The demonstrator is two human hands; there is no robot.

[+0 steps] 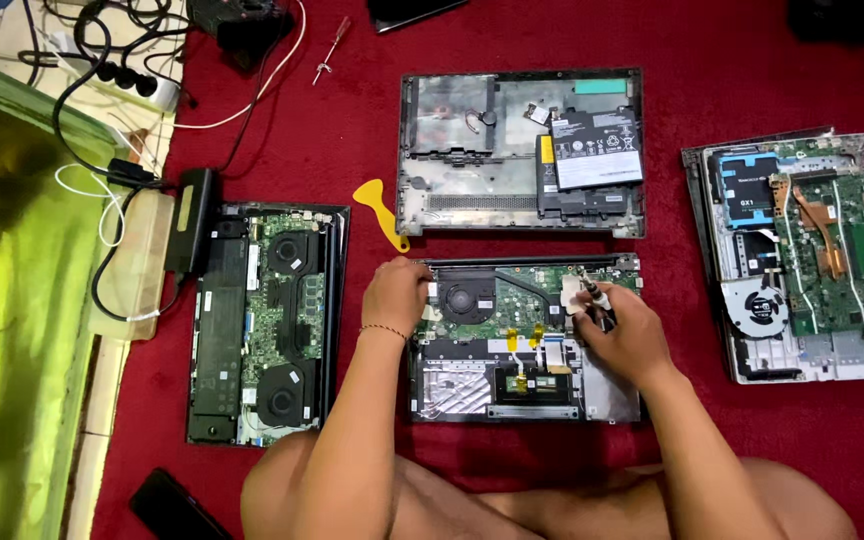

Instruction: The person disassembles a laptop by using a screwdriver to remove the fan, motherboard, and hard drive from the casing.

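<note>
An opened laptop [527, 340] lies on the red floor cloth [752, 60] right in front of the seated person, its back cover off so the fan, circuit board and flat cables show. The left hand [395, 295] rests on the laptop's upper left corner, fingers curled down over the edge; whether that grip pinches anything cannot be told, since the fingertips are hidden under the hand. The right hand [624, 330] sits over the right part of the board, its grip closed around a screwdriver [595, 296] whose dark handle pokes up between the fingers. The tip points toward the upper right corner of the board, but the exact spot it meets is too small to make out.

Just above lies a removed bottom cover [472, 190] with a black battery [597, 150] resting in it. A yellow pry tool [382, 210] lies just beside the cover's left edge, near the left hand. To the left is a second opened laptop [267, 320] with two fans, partly overlapped at its top by a black power brick [192, 220]. To the right is a third opened laptop [802, 255], its far edge nearly at the frame border. A dark phone [172, 505] is cut off at the bottom left. A tangle of cables [117, 60] fills the upper left corner.
</note>
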